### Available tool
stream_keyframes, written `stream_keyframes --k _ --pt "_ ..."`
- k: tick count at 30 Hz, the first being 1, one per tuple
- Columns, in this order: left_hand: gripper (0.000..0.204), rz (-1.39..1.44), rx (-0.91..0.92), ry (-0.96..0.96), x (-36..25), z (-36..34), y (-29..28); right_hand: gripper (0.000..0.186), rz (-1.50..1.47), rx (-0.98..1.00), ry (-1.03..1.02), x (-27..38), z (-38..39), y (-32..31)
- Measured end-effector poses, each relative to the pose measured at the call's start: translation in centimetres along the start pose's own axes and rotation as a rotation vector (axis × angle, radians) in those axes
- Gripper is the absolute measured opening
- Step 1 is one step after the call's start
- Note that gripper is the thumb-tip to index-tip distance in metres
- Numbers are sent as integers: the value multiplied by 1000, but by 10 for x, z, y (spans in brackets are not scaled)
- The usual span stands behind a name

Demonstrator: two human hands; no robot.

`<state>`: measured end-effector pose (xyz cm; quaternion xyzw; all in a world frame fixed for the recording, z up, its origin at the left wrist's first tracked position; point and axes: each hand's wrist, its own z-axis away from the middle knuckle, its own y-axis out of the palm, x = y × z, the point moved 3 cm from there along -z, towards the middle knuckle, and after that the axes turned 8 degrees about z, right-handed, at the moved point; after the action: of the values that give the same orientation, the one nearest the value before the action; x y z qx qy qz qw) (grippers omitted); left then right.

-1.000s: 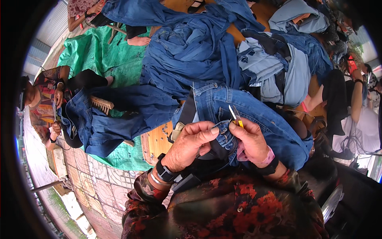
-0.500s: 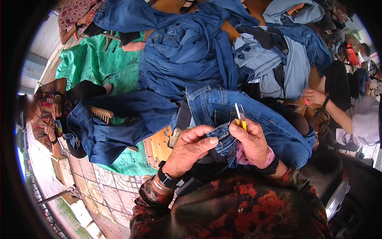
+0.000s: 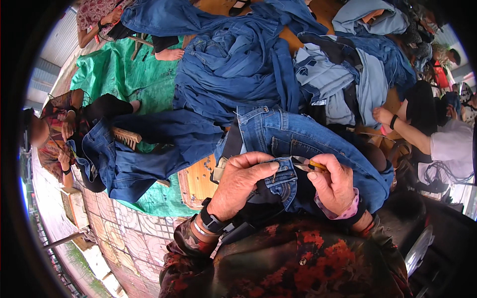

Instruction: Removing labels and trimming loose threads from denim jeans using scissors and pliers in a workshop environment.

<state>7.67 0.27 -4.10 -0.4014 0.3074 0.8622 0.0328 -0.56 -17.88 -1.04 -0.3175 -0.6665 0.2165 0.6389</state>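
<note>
Blue jeans point(image 3: 318, 144) lie across my lap, spreading to the right. My left hand point(image 3: 243, 181) pinches their waistband point(image 3: 281, 171) between thumb and fingers, holding it up in front of me. In my right hand point(image 3: 334, 181) is a small pair of yellow-handled thread snips point(image 3: 316, 164). Their metal blades point left and reach the waistband's edge beside my left thumb. Whether the blades touch a thread is too small to tell.
A big heap of blue jeans point(image 3: 233, 69) lies ahead, with light-blue jeans point(image 3: 323, 69) right of it. A green sheet point(image 3: 149, 74) covers ground at the left. A wooden brush point(image 3: 126, 136) rests on denim. Co-workers sit left point(image 3: 57, 124) and right point(image 3: 417, 134).
My right hand has moved a little right and down, and the snips have turned from pointing up to pointing left at the waistband. My left hand keeps its hold.
</note>
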Motion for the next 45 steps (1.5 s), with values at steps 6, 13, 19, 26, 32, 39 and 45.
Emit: stream_keyframes --k 6,13,19,26,32,39,45 --pt "17 -9 -8 -18 2 -2 0 23 79 -89 -109 2 -9 5" --pt "16 -25 -10 -24 0 -2 0 27 187 -147 -260 4 -14 5" --pt "16 -19 -11 -30 0 -2 0 29 256 -185 -327 4 -14 7" --pt "16 -31 -7 -30 -2 -2 1 29 280 -197 -360 6 -14 7" --pt "16 -43 -11 -27 -3 0 3 28 265 -215 -353 5 -15 8" --pt "22 -36 58 -71 -5 3 -3 18 40 -222 -149 4 -13 5" --pt "21 101 205 -85 -10 9 -5 20 -62 -64 -111 11 -9 -10"
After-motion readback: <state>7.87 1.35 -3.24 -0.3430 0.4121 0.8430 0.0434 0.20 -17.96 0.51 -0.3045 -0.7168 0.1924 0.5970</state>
